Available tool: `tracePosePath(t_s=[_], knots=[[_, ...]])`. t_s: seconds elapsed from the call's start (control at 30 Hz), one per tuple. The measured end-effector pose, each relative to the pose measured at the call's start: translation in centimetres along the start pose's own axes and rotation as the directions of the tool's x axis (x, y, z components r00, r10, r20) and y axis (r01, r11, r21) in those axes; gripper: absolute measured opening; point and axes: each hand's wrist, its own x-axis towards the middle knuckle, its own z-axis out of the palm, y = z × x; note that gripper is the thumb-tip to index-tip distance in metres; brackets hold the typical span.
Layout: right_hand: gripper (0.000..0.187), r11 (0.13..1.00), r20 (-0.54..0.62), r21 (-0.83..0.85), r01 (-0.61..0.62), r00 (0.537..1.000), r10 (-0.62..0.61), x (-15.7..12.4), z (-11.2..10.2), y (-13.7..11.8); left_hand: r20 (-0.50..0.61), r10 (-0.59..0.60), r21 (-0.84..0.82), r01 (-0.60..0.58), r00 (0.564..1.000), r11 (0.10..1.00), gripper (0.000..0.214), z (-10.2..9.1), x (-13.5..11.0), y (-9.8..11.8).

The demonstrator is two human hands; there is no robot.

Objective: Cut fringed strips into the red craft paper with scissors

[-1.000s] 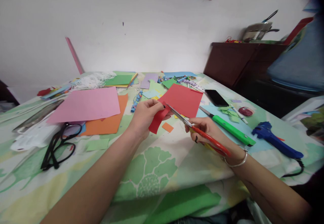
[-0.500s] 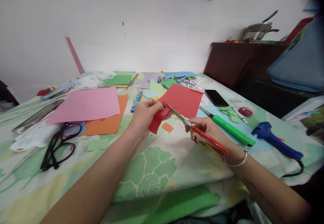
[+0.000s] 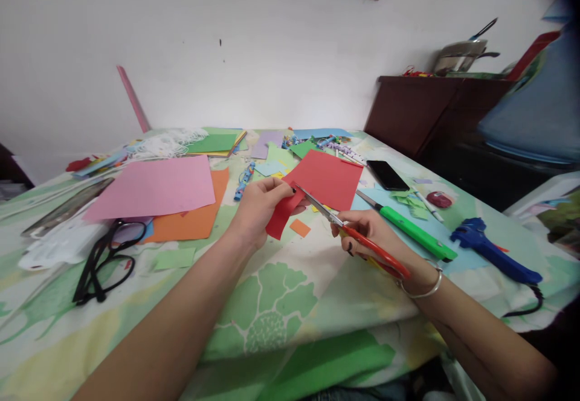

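Black-framed eyeglasses (image 3: 94, 265) are being borne by the cloth-covered bench (image 3: 272, 304), just beside an orange paper sheet (image 3: 181, 229) that is being overlapped by a pink paper sheet (image 3: 154, 186). In the left hand (image 3: 254, 212), a narrow red paper piece (image 3: 279, 218) is being pinched between clamped fingers, above the bench. At its edge, steel-bladed, red-handled scissors (image 3: 368, 243) are being held by the right hand (image 3: 383, 230), with fingers clamped on the handles, near a bright-green utility knife (image 3: 414, 232).
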Motion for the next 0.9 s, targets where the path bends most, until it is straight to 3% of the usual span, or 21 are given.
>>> tracePosePath(t_s=[0.3, 0.53, 0.73, 0.9], knots=[[0.042, 0.998, 0.064, 0.052, 0.032, 0.997, -0.035, 0.01, -0.33, 0.10, -0.007, -0.002, -0.004, 0.002, 1.000, 1.000, 0.010, 0.04, -0.08, 0.10], [0.041, 0.998, 0.068, 0.056, 0.027, 0.997, -0.030, -0.10, -0.31, -0.08, -0.021, 0.007, 0.010, -0.007, 1.000, 1.000, 0.011, 0.14, -0.22, 0.11], [0.051, 0.998, 0.059, 0.059, 0.026, 0.998, -0.030, 0.06, -0.43, -0.34, -0.025, 0.001, 0.007, -0.001, 1.000, 1.000, 0.012, 0.15, -0.22, 0.18], [0.042, 0.999, 0.050, 0.051, 0.015, 0.999, -0.018, -0.06, -0.42, -0.41, -0.025, 0.004, 0.010, -0.003, 1.000, 1.000, 0.012, 0.19, -0.23, 0.22]])
